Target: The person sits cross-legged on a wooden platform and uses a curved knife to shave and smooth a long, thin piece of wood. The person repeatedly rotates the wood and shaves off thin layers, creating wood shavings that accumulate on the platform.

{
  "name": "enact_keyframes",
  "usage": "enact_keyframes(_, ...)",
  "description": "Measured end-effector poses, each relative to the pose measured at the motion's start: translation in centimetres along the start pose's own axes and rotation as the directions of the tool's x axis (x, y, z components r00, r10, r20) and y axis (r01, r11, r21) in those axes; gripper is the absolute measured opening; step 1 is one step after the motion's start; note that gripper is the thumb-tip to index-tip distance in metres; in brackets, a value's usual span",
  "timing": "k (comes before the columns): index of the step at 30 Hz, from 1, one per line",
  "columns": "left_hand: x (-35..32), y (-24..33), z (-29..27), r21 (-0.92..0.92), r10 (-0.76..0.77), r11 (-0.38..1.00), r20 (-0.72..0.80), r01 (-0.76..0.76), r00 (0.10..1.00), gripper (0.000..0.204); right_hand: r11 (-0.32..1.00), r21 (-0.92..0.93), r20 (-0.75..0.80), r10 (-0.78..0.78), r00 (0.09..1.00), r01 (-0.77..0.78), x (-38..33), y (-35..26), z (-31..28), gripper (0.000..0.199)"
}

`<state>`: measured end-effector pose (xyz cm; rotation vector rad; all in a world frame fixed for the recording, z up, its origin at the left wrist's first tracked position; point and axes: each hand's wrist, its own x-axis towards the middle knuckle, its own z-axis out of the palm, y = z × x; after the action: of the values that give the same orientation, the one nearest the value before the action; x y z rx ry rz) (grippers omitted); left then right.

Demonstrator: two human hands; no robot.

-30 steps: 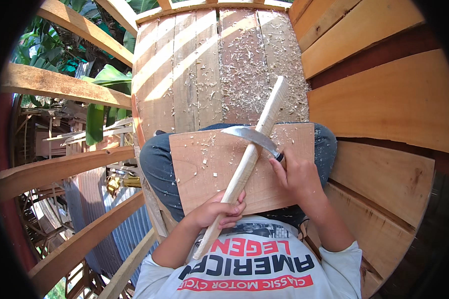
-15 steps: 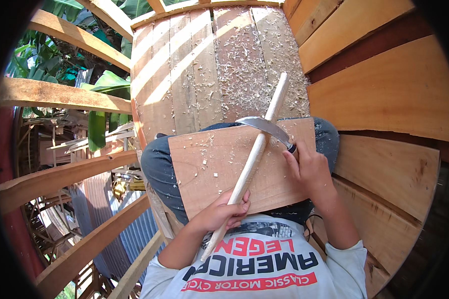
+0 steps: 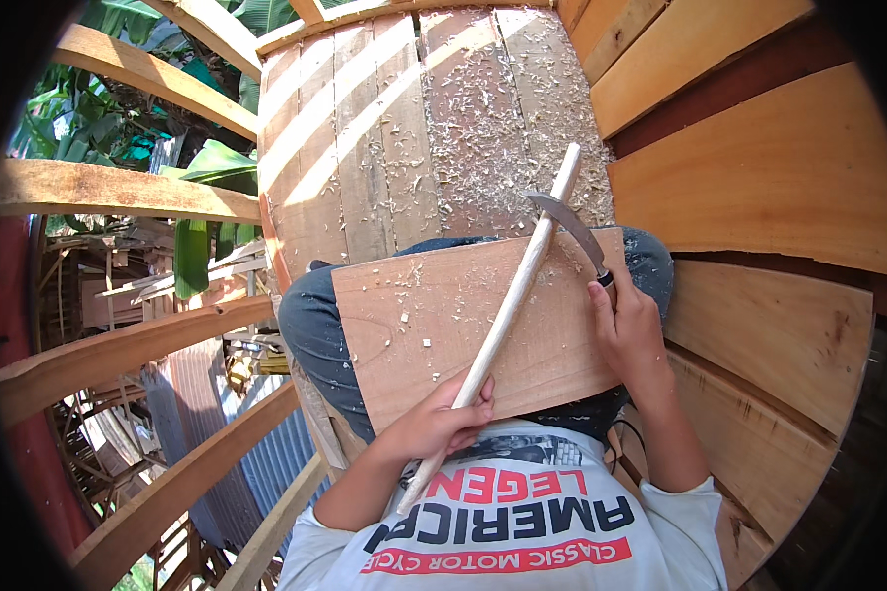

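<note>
Bears a flat wooden board [image 3: 434,315] across the lap [image 3: 315,320]; holds a long wooden stick [image 3: 515,300] aslant over it in the left hand [image 3: 448,419], near the lower end; grips a curved knife [image 3: 583,232] in the right hand [image 3: 633,327], across the stick's upper part; risks a knife slip from hard pushing or a loose stick

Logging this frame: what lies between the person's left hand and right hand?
In the head view, a bare stretch of the wooden board shows between the left hand and right hand; the stick and knife cross farther from the body.
</note>
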<state>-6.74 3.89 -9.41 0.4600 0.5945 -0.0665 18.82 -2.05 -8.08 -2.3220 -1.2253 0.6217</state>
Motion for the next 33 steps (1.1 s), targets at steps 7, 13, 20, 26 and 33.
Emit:
enact_keyframes(7,-0.3,0.2,0.1,0.053,0.004,0.999,-0.034,-0.002,0.999,0.018,1.000,0.005,0.181,-0.006,0.984,0.005,-1.3,-0.5,-0.3,0.025)
enact_keyframes(13,-0.3,0.3,0.4,0.129,0.017,0.992,-0.053,-0.010,0.998,0.018,0.966,-0.026,0.116,-0.252,0.961,0.256,-2.5,-0.4,0.4,0.027)
enact_keyframes(20,-0.2,0.2,0.7,0.203,0.031,0.979,-0.080,-0.014,0.996,0.019,0.886,-0.018,0.222,-0.448,0.866,0.463,-3.8,-1.4,0.5,0.027)
enact_keyframes(26,0.1,0.3,1.0,0.224,0.008,0.975,-0.083,0.011,0.996,0.019,0.940,0.036,0.141,-0.341,0.929,0.340,-3.9,-0.7,0.9,0.028)
enact_keyframes(33,0.1,0.8,1.4,0.237,0.020,0.971,-0.063,-0.005,0.998,0.018,0.964,0.019,0.082,-0.266,0.960,0.266,-3.5,0.3,0.8,0.031)
